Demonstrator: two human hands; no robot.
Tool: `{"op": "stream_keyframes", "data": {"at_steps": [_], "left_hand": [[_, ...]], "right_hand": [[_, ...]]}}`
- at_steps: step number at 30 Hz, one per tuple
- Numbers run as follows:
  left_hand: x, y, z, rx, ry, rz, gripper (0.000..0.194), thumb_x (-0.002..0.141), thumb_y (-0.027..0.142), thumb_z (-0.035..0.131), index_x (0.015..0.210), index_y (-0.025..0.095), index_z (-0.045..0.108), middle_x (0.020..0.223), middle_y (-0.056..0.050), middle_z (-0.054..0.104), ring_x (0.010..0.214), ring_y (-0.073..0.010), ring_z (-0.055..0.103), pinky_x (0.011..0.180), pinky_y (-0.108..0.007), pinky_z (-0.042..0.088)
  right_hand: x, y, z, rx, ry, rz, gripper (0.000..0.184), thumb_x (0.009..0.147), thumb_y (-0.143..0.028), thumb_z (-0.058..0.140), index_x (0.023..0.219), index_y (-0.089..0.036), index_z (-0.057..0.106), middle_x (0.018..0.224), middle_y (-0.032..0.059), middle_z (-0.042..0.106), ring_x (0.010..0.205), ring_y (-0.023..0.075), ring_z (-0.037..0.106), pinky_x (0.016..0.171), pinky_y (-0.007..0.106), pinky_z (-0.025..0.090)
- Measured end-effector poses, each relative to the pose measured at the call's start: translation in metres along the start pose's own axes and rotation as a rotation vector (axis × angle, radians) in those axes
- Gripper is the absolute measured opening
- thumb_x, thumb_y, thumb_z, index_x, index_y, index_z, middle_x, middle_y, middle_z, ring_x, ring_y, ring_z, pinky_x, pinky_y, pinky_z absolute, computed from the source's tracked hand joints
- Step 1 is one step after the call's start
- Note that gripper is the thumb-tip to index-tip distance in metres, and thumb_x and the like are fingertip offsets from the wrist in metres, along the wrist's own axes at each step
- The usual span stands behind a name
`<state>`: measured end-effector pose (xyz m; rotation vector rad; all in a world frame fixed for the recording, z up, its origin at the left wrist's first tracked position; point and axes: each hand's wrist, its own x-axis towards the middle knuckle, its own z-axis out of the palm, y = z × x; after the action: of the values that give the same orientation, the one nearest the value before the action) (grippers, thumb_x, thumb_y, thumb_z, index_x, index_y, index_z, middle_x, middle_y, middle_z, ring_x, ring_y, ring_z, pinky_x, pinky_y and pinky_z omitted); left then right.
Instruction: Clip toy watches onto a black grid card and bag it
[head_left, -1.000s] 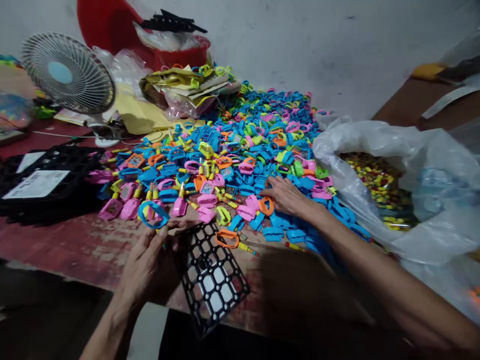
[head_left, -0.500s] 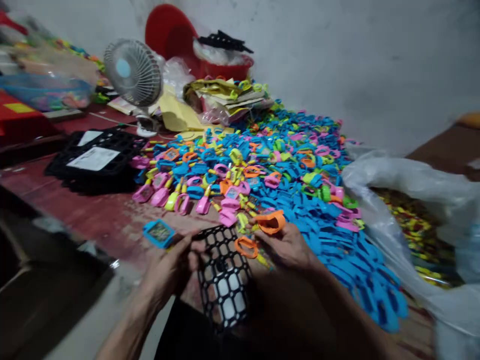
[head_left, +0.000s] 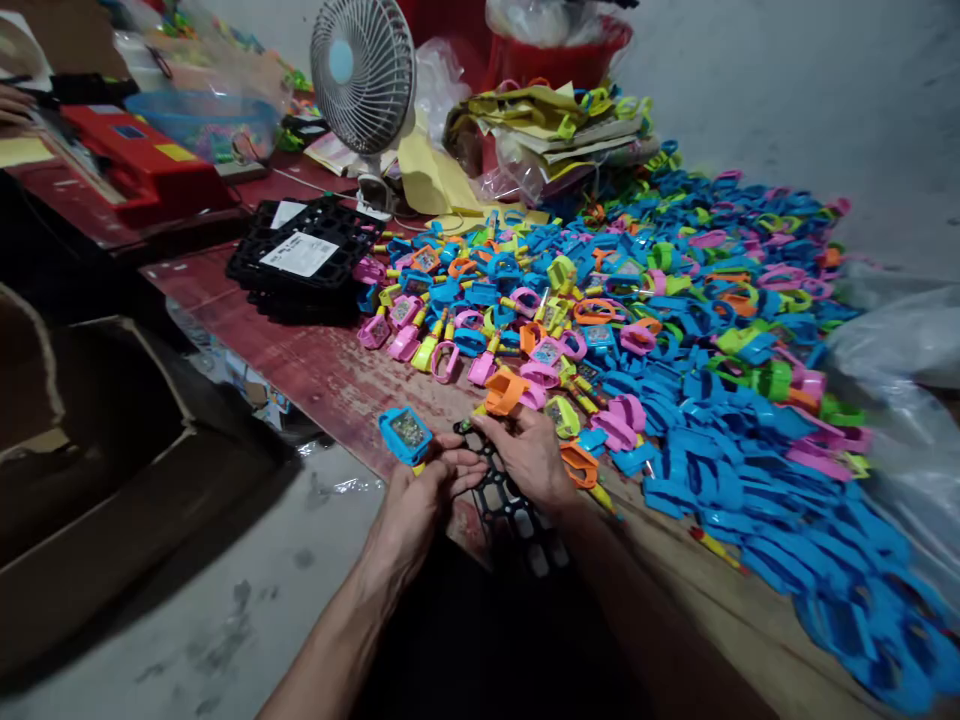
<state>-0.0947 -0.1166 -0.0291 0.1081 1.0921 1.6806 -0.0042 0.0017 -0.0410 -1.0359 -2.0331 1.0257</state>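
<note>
- While your two hands come close together at the near edge of the table [head_left: 319, 365], the black grid tray [head_left: 517, 510] is tilted below them, partly hidden by your right hand.
- Your left hand [head_left: 427, 490] is closed at the fingertips and grips the blue watch-shaped toy [head_left: 406, 436], which stands out above the thumb with its patterned face up; its other fingers reach to the side of the tray.
- Your right hand [head_left: 529, 455] is bent over the upper end of the tray, and it grips the orange toy [head_left: 505, 392] near the thumb and the first finger.
- Just beside your right wrist, one more orange band [head_left: 580, 465] lies on the table.
- Beyond your hands, a wide heap of coloured toys [head_left: 622, 270] covers the table, with many blue bands [head_left: 697, 480] at the right.
- To the left of this heap there is a stack of black trays [head_left: 300, 260], with a white label [head_left: 300, 253] on top.
- Behind the stack stands a fan [head_left: 362, 75], near yellow paper [head_left: 442, 180].
- At the lower left, well apart from your hands, is an open cardboard box [head_left: 112, 490].
</note>
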Motion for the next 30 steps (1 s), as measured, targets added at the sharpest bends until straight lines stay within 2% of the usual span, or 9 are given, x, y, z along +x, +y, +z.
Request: {"op": "stream_keyframes", "data": {"at_steps": [7, 10, 14, 17, 20, 23, 25, 27, 30], "left_hand": [[-0.001, 0.002, -0.001, -0.008, 0.019, -0.030, 0.040, 0.059, 0.018, 0.067, 0.098, 0.011, 0.059, 0.084, -0.008, 0.073, 0.087, -0.0235, 0.073, 0.086, -0.035, 0.056], [-0.001, 0.002, 0.000, -0.012, 0.035, -0.044, 0.041, 0.056, 0.018, 0.067, 0.096, 0.011, 0.059, 0.083, -0.007, 0.073, 0.085, -0.0233, 0.073, 0.085, -0.035, 0.057], [0.000, -0.001, -0.001, -0.031, 0.036, -0.035, 0.039, 0.059, 0.022, 0.070, 0.095, 0.012, 0.059, 0.084, -0.007, 0.073, 0.087, -0.0226, 0.072, 0.085, -0.035, 0.057], [0.001, -0.006, -0.003, -0.035, 0.020, 0.002, 0.037, 0.063, 0.025, 0.071, 0.095, 0.013, 0.059, 0.088, -0.007, 0.072, 0.087, -0.0209, 0.071, 0.081, -0.032, 0.058], [0.001, -0.009, -0.003, 0.057, -0.001, 0.089, 0.034, 0.070, 0.028, 0.070, 0.098, 0.015, 0.057, 0.091, -0.006, 0.071, 0.069, -0.0146, 0.067, 0.066, -0.027, 0.055], [-0.003, -0.011, -0.004, 0.309, -0.006, 0.215, 0.031, 0.084, 0.037, 0.063, 0.106, 0.017, 0.055, 0.088, -0.004, 0.070, 0.049, -0.0077, 0.055, 0.050, -0.023, 0.046], [-0.007, -0.012, -0.007, 0.487, 0.044, 0.345, 0.030, 0.087, 0.038, 0.061, 0.109, 0.018, 0.055, 0.089, -0.004, 0.069, 0.058, -0.0101, 0.059, 0.057, -0.023, 0.048], [-0.012, -0.015, -0.012, 0.585, 0.126, 0.466, 0.032, 0.087, 0.035, 0.061, 0.113, 0.018, 0.055, 0.095, -0.005, 0.069, 0.077, -0.0150, 0.065, 0.072, -0.027, 0.052], [-0.019, -0.024, -0.019, 0.689, 0.189, 0.535, 0.043, 0.088, 0.034, 0.058, 0.127, 0.019, 0.050, 0.108, -0.008, 0.066, 0.093, -0.0194, 0.066, 0.083, -0.032, 0.053]], "right_hand": [[-0.002, 0.009, 0.003, 0.024, 0.040, -0.063, 0.028, 0.083, -0.044, 0.065, 0.079, -0.017, 0.070, 0.066, 0.0017, 0.068, 0.058, 0.0148, 0.059, 0.057, 0.025, 0.045], [-0.003, 0.013, 0.005, -0.059, 0.031, -0.122, 0.026, 0.082, -0.043, 0.067, 0.076, -0.018, 0.071, 0.065, 0.0027, 0.068, 0.058, 0.0161, 0.060, 0.059, 0.027, 0.047], [-0.005, 0.010, 0.008, -0.253, 0.126, -0.313, 0.019, 0.087, -0.032, 0.061, 0.077, -0.018, 0.070, 0.065, 0.0039, 0.069, 0.058, 0.0173, 0.062, 0.058, 0.027, 0.048], [-0.005, 0.004, 0.010, -0.311, 0.106, -0.484, 0.019, 0.090, -0.021, 0.053, 0.082, -0.017, 0.070, 0.074, 0.0061, 0.072, 0.068, 0.0179, 0.067, 0.066, 0.026, 0.051], [0.000, 0.002, 0.011, -0.293, 0.029, -0.515, 0.017, 0.089, -0.017, 0.055, 0.081, -0.017, 0.069, 0.077, 0.0057, 0.072, 0.069, 0.0170, 0.068, 0.067, 0.024, 0.051], [0.007, 0.006, 0.009, -0.230, -0.011, -0.482, 0.013, 0.088, -0.019, 0.059, 0.082, -0.016, 0.071, 0.077, 0.0055, 0.073, 0.069, 0.0174, 0.068, 0.067, 0.024, 0.051], [0.008, 0.008, 0.003, -0.180, -0.065, -0.444, 0.013, 0.088, -0.021, 0.060, 0.090, -0.016, 0.072, 0.081, 0.0053, 0.073, 0.070, 0.0176, 0.068, 0.067, 0.026, 0.051], [-0.001, 0.003, -0.008, -0.133, -0.090, -0.418, 0.023, 0.087, -0.021, 0.059, 0.107, -0.016, 0.070, 0.095, 0.0073, 0.074, 0.076, 0.0186, 0.068, 0.073, 0.028, 0.054], [-0.035, -0.016, -0.022, -0.082, -0.045, -0.385, 0.026, 0.090, -0.019, 0.053, 0.111, -0.018, 0.068, 0.105, 0.0089, 0.071, 0.092, 0.0201, 0.067, 0.084, 0.031, 0.053]]}}
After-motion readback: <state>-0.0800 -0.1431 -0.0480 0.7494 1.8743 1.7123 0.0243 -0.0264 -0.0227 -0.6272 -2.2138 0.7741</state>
